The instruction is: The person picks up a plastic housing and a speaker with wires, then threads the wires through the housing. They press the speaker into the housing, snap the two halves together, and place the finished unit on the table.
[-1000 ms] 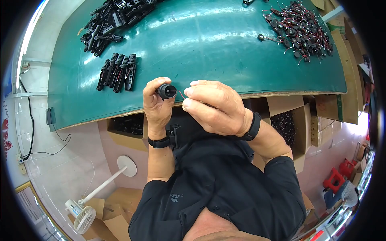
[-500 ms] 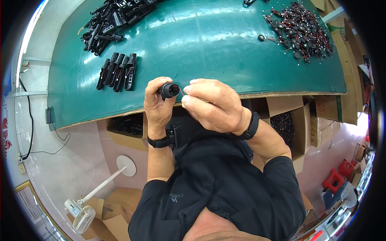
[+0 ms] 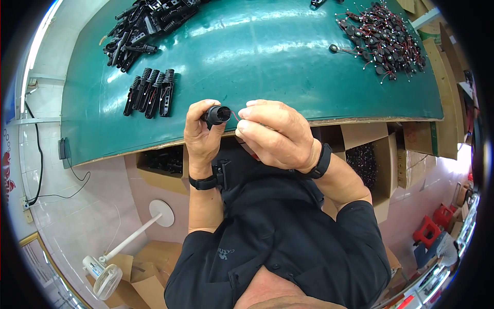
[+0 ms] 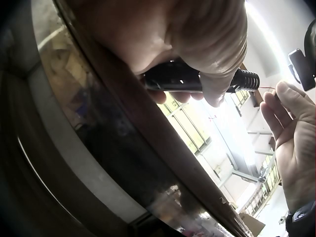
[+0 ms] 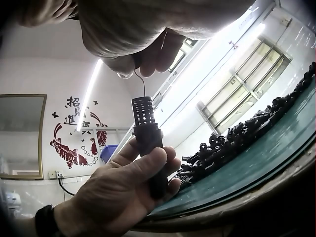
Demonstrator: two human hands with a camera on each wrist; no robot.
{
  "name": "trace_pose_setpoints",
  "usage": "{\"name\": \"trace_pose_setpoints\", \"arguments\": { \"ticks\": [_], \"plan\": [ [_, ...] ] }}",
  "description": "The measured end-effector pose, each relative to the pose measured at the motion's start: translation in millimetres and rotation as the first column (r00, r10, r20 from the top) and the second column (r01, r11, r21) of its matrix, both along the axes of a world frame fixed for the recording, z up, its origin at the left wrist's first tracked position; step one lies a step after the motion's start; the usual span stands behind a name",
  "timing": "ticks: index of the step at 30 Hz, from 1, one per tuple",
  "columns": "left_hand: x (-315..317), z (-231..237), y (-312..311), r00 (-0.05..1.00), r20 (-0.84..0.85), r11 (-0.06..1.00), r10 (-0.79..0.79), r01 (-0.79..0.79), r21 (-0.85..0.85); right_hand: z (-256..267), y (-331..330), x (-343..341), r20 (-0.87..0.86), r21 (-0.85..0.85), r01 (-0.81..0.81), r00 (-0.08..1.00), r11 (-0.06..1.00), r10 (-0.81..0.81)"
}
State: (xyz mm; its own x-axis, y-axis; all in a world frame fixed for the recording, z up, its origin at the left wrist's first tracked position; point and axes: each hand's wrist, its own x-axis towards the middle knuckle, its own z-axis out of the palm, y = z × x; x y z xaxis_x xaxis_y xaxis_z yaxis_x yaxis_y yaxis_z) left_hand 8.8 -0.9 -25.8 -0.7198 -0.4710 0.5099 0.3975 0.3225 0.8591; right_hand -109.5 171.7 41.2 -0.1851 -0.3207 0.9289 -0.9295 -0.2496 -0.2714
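Observation:
My left hand (image 3: pixel 199 134) grips a black plastic housing (image 3: pixel 216 115), fingers and thumb wrapped round its body. The housing's round open end faces my right hand (image 3: pixel 280 136). From that end a thin red wire (image 3: pixel 235 116) runs across to my right fingertips, which pinch it. In the right wrist view the slotted, cage-like end of the housing (image 5: pixel 143 112) points up towards the fingers above. A dark bit shows between those fingertips, mostly hidden. The left wrist view has the wire (image 4: pixel 266 88) stretched across the short gap between both hands.
On the green table (image 3: pixel 267 67), several similar black housings (image 3: pixel 152 92) lie in a row at left. Behind them is a large heap of black housings (image 3: pixel 149 28). A pile of round black parts with red wires (image 3: pixel 386 41) is at far right. Cardboard boxes (image 3: pixel 365 135) sit below the edge.
The housing's open end has swung slightly to the right and tilted. My right hand has shifted a little, still pinching the wire. The things on the table have not moved.

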Motion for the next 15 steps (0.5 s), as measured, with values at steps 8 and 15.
{"name": "trace_pose_setpoints", "arguments": {
  "ticks": [8, 15],
  "plan": [
    [0.1, 0.0, 0.2, 1.000, -0.007, 1.000, -0.001, 0.001, -0.005, -1.6, 1.3, -0.3, 0.003, 0.026, -0.002, 1.000, 1.000, 0.002],
    [-0.9, 0.1, 0.6, 1.000, 0.012, 1.000, -0.001, 0.001, -0.001, -3.7, 0.9, -0.8, 0.034, 0.038, -0.004, 0.999, 0.999, 0.003]
  ]
}}
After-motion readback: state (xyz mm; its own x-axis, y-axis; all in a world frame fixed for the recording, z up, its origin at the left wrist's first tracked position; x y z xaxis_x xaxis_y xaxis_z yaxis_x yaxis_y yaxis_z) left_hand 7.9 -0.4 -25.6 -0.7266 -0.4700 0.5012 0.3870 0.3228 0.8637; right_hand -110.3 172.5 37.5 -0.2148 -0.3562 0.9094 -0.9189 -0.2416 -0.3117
